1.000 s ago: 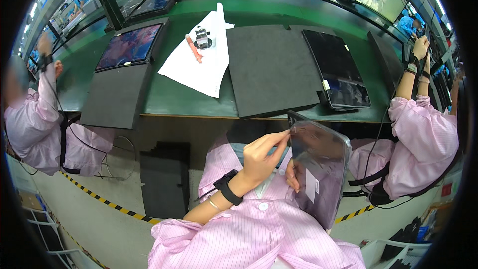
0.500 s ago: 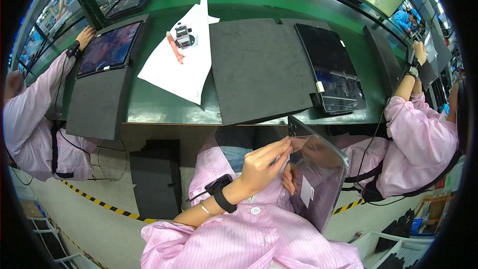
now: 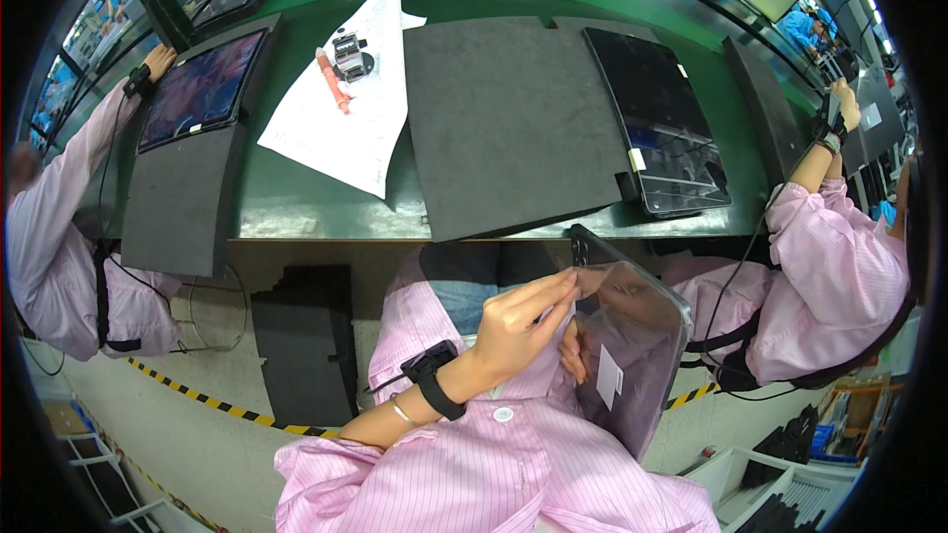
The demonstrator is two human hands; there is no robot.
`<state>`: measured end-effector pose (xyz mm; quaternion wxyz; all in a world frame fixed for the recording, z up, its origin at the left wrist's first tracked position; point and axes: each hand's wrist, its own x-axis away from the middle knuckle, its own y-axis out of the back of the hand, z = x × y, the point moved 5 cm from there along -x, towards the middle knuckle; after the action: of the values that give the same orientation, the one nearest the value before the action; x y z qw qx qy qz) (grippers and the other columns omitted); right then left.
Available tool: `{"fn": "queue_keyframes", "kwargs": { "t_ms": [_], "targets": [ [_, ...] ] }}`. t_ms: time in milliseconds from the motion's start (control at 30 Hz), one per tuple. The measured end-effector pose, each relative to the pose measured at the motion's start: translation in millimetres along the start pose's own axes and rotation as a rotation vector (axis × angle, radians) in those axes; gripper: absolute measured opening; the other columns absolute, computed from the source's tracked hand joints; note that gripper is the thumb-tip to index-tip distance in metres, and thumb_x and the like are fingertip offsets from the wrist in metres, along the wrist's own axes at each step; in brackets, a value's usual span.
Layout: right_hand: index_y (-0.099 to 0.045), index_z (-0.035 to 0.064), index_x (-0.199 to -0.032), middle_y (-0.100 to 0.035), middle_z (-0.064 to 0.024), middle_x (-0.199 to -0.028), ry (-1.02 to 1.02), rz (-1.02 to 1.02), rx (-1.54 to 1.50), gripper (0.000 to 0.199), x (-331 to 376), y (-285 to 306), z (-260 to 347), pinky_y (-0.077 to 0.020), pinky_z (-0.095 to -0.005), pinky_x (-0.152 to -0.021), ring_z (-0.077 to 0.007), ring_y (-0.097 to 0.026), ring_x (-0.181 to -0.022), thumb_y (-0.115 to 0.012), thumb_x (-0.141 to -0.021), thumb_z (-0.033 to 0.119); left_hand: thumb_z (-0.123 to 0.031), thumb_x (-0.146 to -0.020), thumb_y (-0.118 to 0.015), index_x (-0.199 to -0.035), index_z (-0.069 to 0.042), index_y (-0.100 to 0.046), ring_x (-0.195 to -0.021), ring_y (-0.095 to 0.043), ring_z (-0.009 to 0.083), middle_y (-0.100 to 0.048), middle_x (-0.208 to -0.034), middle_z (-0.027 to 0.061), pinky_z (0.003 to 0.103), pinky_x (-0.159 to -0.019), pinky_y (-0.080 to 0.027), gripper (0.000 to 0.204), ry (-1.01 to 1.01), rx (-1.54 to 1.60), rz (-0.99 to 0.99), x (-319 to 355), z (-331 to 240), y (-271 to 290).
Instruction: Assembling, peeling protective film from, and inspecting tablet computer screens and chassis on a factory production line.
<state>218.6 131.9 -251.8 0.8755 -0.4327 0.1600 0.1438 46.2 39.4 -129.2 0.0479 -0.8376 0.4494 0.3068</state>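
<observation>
A glossy tablet-like panel (image 3: 642,375), covered in clear film and bearing a white label (image 3: 607,376), stands tilted on edge before my chest. My left hand (image 3: 523,326) is closed in a pinch on the clear film (image 3: 591,282) near the panel's upper left edge. The fingers of my right hand (image 3: 573,350) curl at the panel's left side and hold it; the rest of that hand and its forearm are hidden behind the panel. A blurred reflection of a hand shows in the glossy face.
On the green table (image 3: 326,222) lie a dark foam pad (image 3: 513,128), a black tablet (image 3: 662,128), a white sheet (image 3: 346,148), an orange pen-like tool (image 3: 333,82) and a metal tally-counter-like device (image 3: 350,57). Co-workers sit left (image 3: 74,197) and right (image 3: 829,247). Dark foam blocks (image 3: 306,345) stand below.
My hands and the panel keep almost the same pose. The view has shifted slightly, so the table appears higher. The right co-worker's held panel has turned and shows more of its face.
</observation>
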Motion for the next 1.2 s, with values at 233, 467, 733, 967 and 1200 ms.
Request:
{"fn": "queue_keyframes", "kwargs": {
  "t_ms": [233, 467, 733, 967, 1200],
  "targets": [
    [-0.038, 0.0045, -0.131, -0.048, -0.0180, -0.127, 0.020, 0.007, 0.019, 0.045, -1.2, -2.2, -9.8, -0.0484, -0.0413, -0.088, -0.0320, -0.056, -0.107, -0.038, -0.095, 0.031, 0.003, -0.073, -0.068, -0.091, 0.004, -0.067, -0.085, -0.068, 0.0240, -0.068, -0.096, 0.0149, 0.027, -0.072, -0.055, 0.018, 0.023, 0.012, 0.011, 1.0, 1.1, -3.7],
    [-0.038, 0.0046, -0.133, -0.047, -0.0170, -0.131, 0.036, 0.015, 0.034, 0.045, -7.3, -3.9, -20.1, -0.0483, -0.0409, -0.090, -0.0320, -0.056, -0.109, -0.038, -0.096, 0.030, 0.003, -0.073, -0.067, -0.092, 0.004, -0.067, -0.084, -0.068, 0.0233, -0.068, -0.095, 0.0147, 0.027, -0.072, -0.054, 0.018, 0.025, 0.010, 0.007, -3.3, -1.6, 0.5],
    [-0.046, -0.0026, -0.130, -0.059, -0.0103, -0.099, 0.307, -0.986, 0.949, 0.079, -62.0, -80.5, 13.4, -0.0423, -0.0261, -0.073, -0.0143, -0.054, -0.078, -0.064, -0.077, 0.053, 0.002, -0.075, -0.064, -0.085, 0.004, -0.066, -0.081, -0.068, 0.0241, -0.068, -0.090, 0.0167, 0.028, -0.070, -0.054, 0.010, 0.041, 0.014, -0.031, -1.7, -8.7, 12.8],
    [-0.060, 0.0020, -0.117, -0.046, -0.0082, -0.071, -0.024, -0.600, 1.671, 0.073, -110.0, -140.8, 84.6, -0.0365, -0.0298, -0.053, -0.0214, -0.044, -0.057, -0.080, -0.059, 0.042, -0.007, -0.085, -0.057, -0.102, 0.003, -0.062, -0.087, -0.066, 0.0281, -0.064, -0.101, 0.0213, 0.033, -0.077, -0.054, 0.020, 0.446, 0.447, 0.119, 35.8, 2.2, 20.2],
    [-0.071, 0.0238, -0.099, -0.040, -0.0018, -0.065, 0.111, -0.483, 2.419, 0.056, -135.4, -190.6, 107.4, -0.0289, -0.0251, -0.039, -0.0147, -0.040, -0.046, -0.080, -0.049, 0.048, -0.014, -0.091, -0.051, -0.114, 0.003, -0.058, -0.088, -0.065, 0.0295, -0.063, -0.100, 0.0239, 0.035, -0.081, -0.053, 0.029, 0.342, 0.729, 0.097, -1.9, -40.5, 28.1]
  ]
}}
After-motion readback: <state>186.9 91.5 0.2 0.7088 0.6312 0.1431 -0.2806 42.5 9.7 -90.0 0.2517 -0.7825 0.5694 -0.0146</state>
